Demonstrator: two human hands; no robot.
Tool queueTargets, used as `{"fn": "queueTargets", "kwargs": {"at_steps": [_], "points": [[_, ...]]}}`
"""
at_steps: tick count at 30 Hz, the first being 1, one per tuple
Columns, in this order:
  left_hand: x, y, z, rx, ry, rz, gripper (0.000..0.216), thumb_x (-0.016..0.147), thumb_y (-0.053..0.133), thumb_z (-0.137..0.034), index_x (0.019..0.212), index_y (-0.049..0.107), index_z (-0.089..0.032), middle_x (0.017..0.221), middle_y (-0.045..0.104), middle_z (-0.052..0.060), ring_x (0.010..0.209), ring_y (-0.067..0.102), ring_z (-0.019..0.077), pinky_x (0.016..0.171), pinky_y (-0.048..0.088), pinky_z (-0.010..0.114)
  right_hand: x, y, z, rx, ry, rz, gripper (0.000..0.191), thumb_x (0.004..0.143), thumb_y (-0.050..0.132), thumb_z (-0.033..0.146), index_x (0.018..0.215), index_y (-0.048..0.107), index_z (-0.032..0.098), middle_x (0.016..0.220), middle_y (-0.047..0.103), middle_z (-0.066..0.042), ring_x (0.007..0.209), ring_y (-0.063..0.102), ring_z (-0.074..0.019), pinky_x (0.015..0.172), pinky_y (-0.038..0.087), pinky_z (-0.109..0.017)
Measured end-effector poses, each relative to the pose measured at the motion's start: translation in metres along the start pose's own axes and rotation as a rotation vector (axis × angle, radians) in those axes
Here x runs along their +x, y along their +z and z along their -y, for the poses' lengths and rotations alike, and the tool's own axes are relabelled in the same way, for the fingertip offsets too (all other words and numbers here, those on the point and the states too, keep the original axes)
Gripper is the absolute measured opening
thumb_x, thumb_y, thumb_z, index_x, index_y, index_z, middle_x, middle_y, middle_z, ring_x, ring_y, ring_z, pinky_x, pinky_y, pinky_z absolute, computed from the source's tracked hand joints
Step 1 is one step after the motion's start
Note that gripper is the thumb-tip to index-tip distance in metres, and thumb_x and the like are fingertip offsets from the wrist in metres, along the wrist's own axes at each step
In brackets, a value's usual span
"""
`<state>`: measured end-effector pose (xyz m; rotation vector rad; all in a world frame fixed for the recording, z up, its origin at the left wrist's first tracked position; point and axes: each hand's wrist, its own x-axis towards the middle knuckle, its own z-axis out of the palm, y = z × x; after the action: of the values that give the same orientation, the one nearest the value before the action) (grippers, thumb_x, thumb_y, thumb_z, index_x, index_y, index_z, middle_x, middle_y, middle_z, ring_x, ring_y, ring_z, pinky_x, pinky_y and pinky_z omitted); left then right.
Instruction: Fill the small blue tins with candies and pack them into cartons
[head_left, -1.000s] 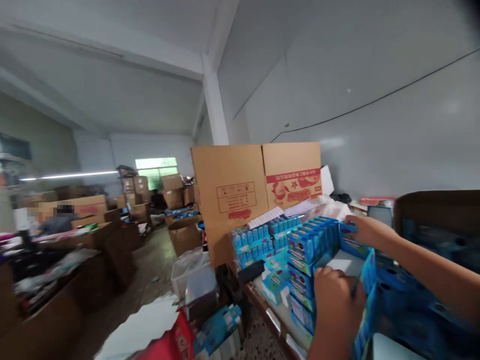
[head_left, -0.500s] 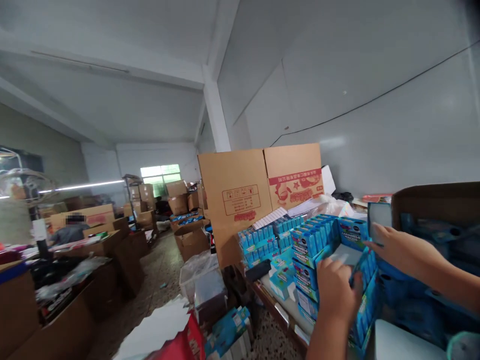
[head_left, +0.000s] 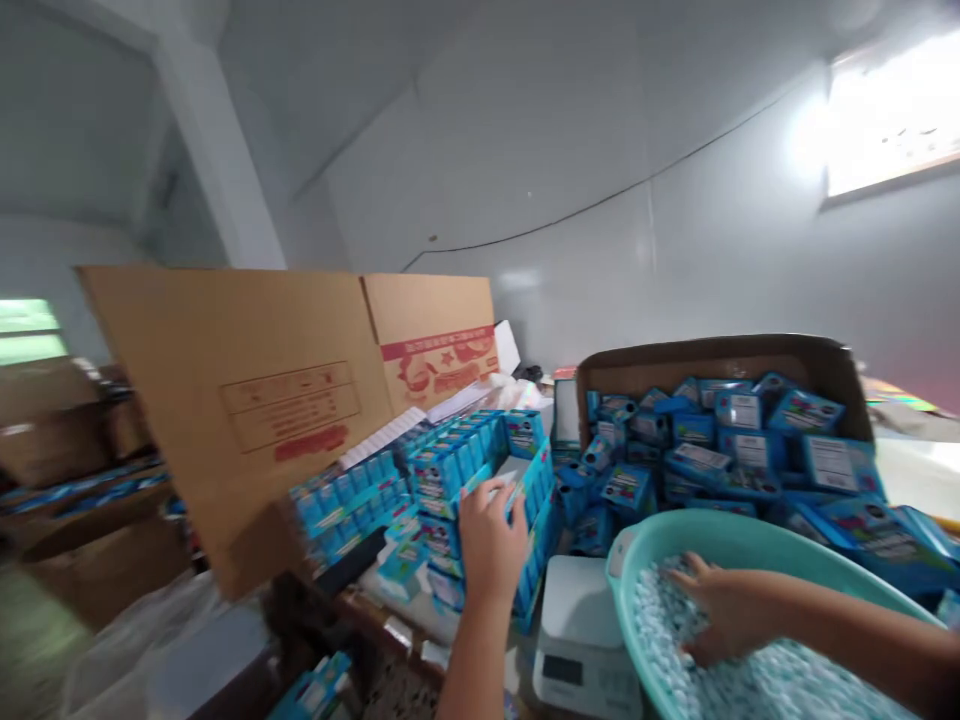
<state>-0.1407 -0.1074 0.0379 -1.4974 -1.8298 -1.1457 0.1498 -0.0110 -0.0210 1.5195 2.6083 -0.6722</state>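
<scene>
My left hand (head_left: 491,535) is at the front of a stack of blue display trays, its fingers bent and spread above the top tray, with nothing visible in them. That tray (head_left: 536,480) holds small blue printed boxes (head_left: 439,480) in rows along its sides, with a pale gap in the middle. My right hand (head_left: 727,605) reaches into a turquoise basin (head_left: 720,525) full of small white and pale blue pieces (head_left: 795,685). Its fingers are apart, with the tips against the pieces. Between the hands sits a white digital scale (head_left: 581,610).
Behind the basin, a brown carton (head_left: 712,350) is heaped with loose blue boxes (head_left: 697,460). A large upright cardboard sheet (head_left: 300,400) stands at the left, with more trays of blue boxes (head_left: 352,500) before it. A clear plastic bag (head_left: 127,650) is low at the left.
The view has swung right, bringing the basin and scale into sight. My right hand has left the tray's far end and is now in the basin. My left hand stays by the tray.
</scene>
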Motion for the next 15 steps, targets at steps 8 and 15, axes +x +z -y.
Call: {"fn": "queueTargets", "kwargs": {"at_steps": [8,15], "points": [[-0.019,0.031,-0.046,-0.02,0.157,-0.131,0.022,0.092,0.049,-0.018,0.102,0.068,-0.02,0.109,0.064,0.01,0.111,0.057,0.0236,0.11,0.035,0.047,-0.01,-0.011,0.007,-0.006,-0.118,0.101,0.107,0.045,0.077,0.055,0.144,0.047,0.029,0.141,0.047,-0.021,0.121,0.055,-0.0377,0.097,0.042,-0.042],[0.0,0.132,-0.073,-0.145,-0.046,0.744,0.044,0.079,0.052,-0.01,0.121,0.064,-0.014,0.114,0.067,0.015,0.101,0.066,0.026,0.09,0.051,0.04,-0.013,-0.007,-0.008,0.066,-0.222,0.094,0.066,0.047,0.078,0.04,0.112,0.068,0.044,0.104,0.068,-0.008,0.095,0.068,-0.0309,0.077,0.049,-0.041]]}}
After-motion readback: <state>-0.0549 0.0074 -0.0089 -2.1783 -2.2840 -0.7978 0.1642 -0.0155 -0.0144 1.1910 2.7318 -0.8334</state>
